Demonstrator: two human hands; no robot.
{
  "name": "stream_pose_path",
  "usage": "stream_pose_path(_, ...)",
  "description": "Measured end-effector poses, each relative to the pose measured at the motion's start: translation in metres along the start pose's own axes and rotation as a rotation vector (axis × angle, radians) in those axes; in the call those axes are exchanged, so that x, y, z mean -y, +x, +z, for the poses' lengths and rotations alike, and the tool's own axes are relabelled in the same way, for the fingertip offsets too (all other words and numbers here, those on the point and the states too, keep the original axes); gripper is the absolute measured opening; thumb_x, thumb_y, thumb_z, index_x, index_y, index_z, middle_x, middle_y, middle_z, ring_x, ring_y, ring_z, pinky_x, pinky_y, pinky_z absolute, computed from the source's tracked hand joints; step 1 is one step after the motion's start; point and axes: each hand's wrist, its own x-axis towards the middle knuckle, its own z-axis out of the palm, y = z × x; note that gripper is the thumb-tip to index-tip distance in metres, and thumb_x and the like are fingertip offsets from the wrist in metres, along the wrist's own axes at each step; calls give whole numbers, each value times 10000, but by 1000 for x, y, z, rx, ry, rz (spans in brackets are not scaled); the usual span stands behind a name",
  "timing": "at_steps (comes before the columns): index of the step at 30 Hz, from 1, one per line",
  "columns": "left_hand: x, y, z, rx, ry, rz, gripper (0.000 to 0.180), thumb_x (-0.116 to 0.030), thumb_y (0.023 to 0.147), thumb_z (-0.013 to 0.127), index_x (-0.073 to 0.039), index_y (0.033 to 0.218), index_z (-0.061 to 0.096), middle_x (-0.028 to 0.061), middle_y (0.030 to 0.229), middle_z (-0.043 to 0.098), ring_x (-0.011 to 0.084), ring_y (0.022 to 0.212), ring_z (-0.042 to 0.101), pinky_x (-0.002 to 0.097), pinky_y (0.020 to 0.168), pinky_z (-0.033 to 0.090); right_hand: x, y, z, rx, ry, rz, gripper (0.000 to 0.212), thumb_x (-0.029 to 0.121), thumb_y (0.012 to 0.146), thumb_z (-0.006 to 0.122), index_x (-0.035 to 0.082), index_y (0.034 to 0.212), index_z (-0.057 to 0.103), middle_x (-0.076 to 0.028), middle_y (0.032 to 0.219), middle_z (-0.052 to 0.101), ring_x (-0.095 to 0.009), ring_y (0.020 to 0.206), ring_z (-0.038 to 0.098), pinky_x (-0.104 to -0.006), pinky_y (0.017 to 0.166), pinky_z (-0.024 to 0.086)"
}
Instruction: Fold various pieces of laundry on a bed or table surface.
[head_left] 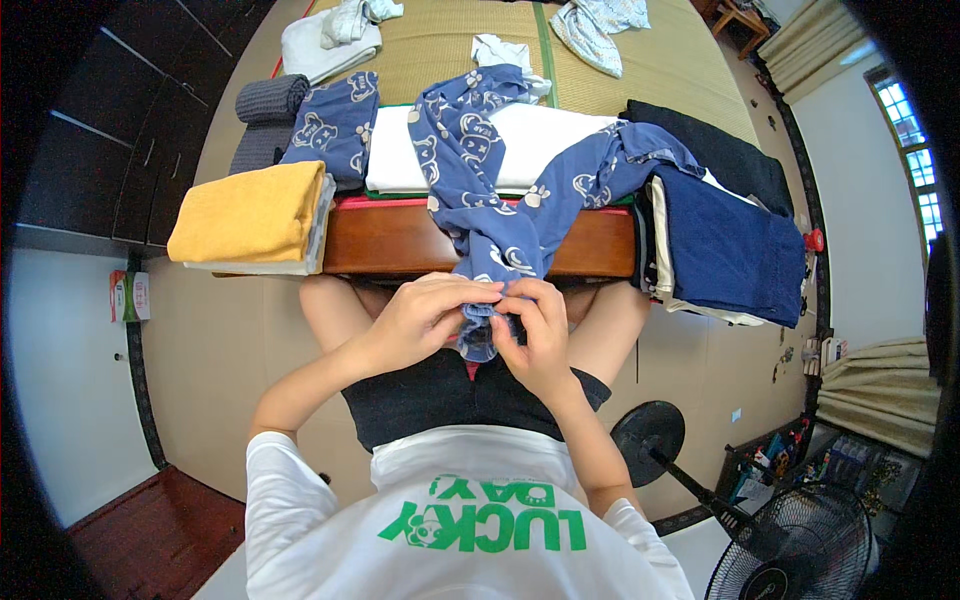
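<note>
A pair of blue pajama pants with a pale bear print hangs over the bed's edge toward my lap, its two legs spread apart on the bed. The gathered elastic waistband is bunched up between my hands. My left hand pinches its left side with the fingers bent over the top. On the other side my right hand grips the fabric between thumb and fingers. Both hands nearly touch, above my black shorts.
Folded yellow cloth tops a stack at the bed's left corner, beside folded blue printed cloth and a grey roll. Folded navy trousers lie at the right corner. White cloth lies under the pants. A fan stands right.
</note>
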Motion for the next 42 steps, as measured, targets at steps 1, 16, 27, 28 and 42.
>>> stream_pose_path(1,1,-2,1,6,-17,-32,421,103,668,509,-38,1062,557,116,1056,593,274,937,577,348,806,454,2,4,-2,7,-51,-66,203,89,668,649,36,843,561,-108,924,522,-282,831,522,-366,703,409)
stream_pose_path(16,-6,-2,1,126,-200,-253,448,-100,717,656,-4,1132,518,147,1127,549,285,1015,550,344,864,447,-4,-2,4,-11,33,-13,172,66,662,639,32,812,562,-101,881,555,-267,779,547,-342,676,424)
stream_pose_path(27,2,2,2,24,214,34,275,-97,722,640,0,972,582,136,959,616,281,900,599,364,805,482,-1,-2,5,-74,-37,-36,236,34,638,626,33,854,530,-123,917,550,-292,876,524,-384,787,391)
stream_pose_path(28,-1,5,-1,8,234,67,267,-89,716,641,-3,963,583,130,950,619,275,886,603,362,792,485,0,-2,4,-96,-142,-51,261,32,618,626,37,858,525,-121,927,552,-297,891,521,-395,806,380)
stream_pose_path(42,-23,20,-46,57,304,48,236,-17,717,617,-19,953,598,116,923,630,253,811,621,328,692,494,-29,3,-58,282,-175,53,290,116,613,638,43,890,590,-92,1029,547,-281,985,504,-388,860,383)
